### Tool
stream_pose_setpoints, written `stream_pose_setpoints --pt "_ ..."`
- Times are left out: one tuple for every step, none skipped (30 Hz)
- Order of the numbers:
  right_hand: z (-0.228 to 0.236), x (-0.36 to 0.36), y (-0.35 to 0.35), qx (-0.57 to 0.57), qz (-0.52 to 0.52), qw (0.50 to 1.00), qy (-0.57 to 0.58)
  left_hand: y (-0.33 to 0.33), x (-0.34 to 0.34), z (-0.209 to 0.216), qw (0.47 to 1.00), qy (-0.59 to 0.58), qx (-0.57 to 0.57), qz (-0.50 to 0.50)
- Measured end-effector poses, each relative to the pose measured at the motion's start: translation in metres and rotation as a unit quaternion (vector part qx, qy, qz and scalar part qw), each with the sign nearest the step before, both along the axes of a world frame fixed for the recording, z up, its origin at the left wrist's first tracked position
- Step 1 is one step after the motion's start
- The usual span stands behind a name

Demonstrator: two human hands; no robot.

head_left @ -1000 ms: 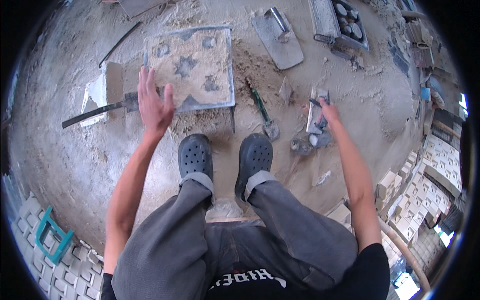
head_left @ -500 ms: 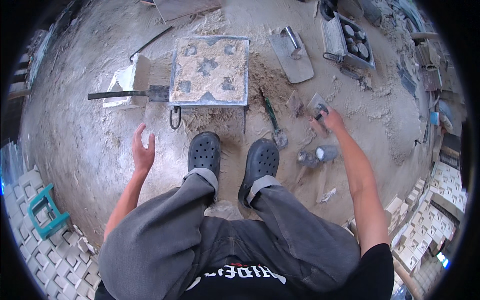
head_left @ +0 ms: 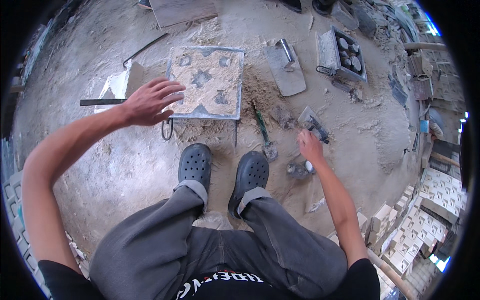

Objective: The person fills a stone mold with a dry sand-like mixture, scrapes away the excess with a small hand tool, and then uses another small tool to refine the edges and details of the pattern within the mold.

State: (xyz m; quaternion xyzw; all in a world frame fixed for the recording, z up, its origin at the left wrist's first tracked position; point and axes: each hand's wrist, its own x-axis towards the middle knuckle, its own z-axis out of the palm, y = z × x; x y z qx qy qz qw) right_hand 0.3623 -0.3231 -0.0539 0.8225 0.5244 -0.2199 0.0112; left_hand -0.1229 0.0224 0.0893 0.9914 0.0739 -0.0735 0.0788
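Observation:
A square metal mould (head_left: 241,85) stands on the floor in front of my feet, filled level with pale sandy mix. Dark star-shaped and cornered recesses show in the mix. My left hand (head_left: 151,102) is open with fingers spread, over the mould's left edge and the flat bar's end. That flat bar (head_left: 102,102) has a dark handle pointing left. Down at the right, my right hand (head_left: 310,145) has its fingers curled beside a small float (head_left: 314,125) with a dark handle. Whatever those fingers grip is hidden. Close to it lies a green-handled trowel (head_left: 261,125).
Right of the mould lies a larger steel float (head_left: 290,75). A metal box (head_left: 325,52) with round pieces stands farther right. Two small bags (head_left: 298,170) sit below my right hand. A white block (head_left: 112,86) stands at left. Patterned blocks (head_left: 425,220) are stacked at right.
My left hand has risen forward to the mould's left edge. My right hand has come off the small float's handle and moved nearer to me; the float's handle has turned.

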Motion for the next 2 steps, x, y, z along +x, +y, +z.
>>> stream_pose_setpoints --pt "0.01 -0.004 0.003 -0.01 -0.022 0.999 0.022 0.012 0.01 -0.006 0.999 0.026 0.021 -0.019" --pt "0.027 -0.009 0.002 -0.024 -0.049 0.998 0.041 0.021 0.024 -0.013 0.999 0.02 0.024 -0.034"
